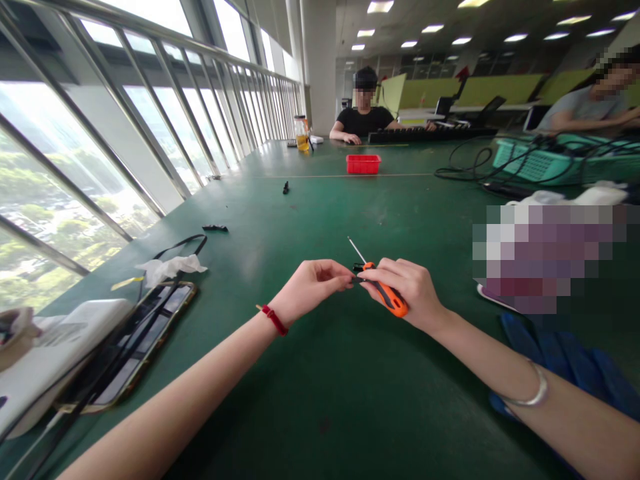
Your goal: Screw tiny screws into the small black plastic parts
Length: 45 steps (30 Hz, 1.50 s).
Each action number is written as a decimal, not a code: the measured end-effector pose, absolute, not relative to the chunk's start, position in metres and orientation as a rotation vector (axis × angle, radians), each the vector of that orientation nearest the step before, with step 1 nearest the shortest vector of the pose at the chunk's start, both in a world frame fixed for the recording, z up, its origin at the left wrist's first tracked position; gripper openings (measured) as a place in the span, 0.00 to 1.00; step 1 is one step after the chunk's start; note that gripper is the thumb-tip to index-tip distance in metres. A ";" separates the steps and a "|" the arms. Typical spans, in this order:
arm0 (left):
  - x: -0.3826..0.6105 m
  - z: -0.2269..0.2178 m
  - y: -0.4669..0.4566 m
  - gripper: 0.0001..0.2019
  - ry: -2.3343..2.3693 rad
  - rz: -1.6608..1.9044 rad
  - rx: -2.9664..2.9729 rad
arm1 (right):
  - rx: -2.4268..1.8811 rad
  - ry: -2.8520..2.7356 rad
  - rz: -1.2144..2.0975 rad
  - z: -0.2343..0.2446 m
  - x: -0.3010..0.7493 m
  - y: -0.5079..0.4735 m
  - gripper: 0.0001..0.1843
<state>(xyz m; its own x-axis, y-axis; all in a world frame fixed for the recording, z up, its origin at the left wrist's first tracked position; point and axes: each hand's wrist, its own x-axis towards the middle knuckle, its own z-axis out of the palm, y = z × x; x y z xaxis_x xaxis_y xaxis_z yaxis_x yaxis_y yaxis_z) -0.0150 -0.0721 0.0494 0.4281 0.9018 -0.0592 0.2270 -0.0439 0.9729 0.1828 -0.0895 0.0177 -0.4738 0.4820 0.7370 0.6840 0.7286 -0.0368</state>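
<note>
My right hand (407, 287) is closed around an orange and black screwdriver (393, 299), whose thin metal shaft points up and away to the left. Pinched in the fingers of my left hand (323, 283) is a small black piece (357, 280), and my right fingertips meet it from the other side. What exactly this piece is, I cannot make out. Just beyond the fingertips, next to the screwdriver, another small black part (358, 267) shows. Both hands are over the green tabletop (320, 373).
A phone (145, 343), cables and a white power strip (75, 347) lie at left. Black pieces (215, 229) dot the table. Farther off are a red tray (363, 165) and a teal basket (540, 160) with cables. Blue gloves (565, 360) lie right. Two people sit beyond.
</note>
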 end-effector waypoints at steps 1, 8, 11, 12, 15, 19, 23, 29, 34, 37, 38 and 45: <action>-0.015 0.052 -0.072 0.10 1.053 0.779 1.696 | -0.884 -2.156 -0.321 0.018 0.183 -0.090 0.08; -0.018 0.051 -0.076 0.06 1.129 0.908 2.441 | -0.910 -2.117 -0.239 0.017 0.183 -0.091 0.08; -0.018 0.048 -0.076 0.06 1.107 0.925 2.511 | -0.898 -2.121 -0.250 0.016 0.182 -0.091 0.08; -0.018 0.047 -0.077 0.06 1.099 0.930 2.520 | -0.896 -2.121 -0.250 0.017 0.182 -0.091 0.08; -0.019 0.048 -0.076 0.06 1.061 0.941 2.529 | -0.866 -2.133 -0.229 0.019 0.182 -0.092 0.08; -0.022 0.046 -0.069 0.05 1.006 0.985 2.466 | -0.895 -1.971 -0.118 0.024 0.190 -0.088 0.09; -0.015 0.036 -0.053 0.04 0.951 0.911 2.435 | -1.043 -1.708 -0.052 0.020 0.201 -0.074 0.06; 0.011 0.018 -0.031 0.05 0.983 0.726 2.542 | -1.151 -1.670 0.019 0.012 0.204 -0.060 0.06; 0.015 0.007 -0.023 0.05 1.015 0.754 2.504 | -1.158 -1.689 0.048 0.012 0.204 -0.060 0.06; 0.011 0.004 -0.026 0.05 1.026 0.853 2.501 | -1.170 -1.749 0.071 0.010 0.206 -0.059 0.06; 0.010 0.004 -0.029 0.05 1.039 0.902 2.509 | -1.171 -1.802 0.075 0.009 0.207 -0.059 0.05; 0.002 0.011 -0.040 0.06 1.043 1.028 2.528 | -1.140 -2.215 -0.162 0.009 0.207 -0.064 0.10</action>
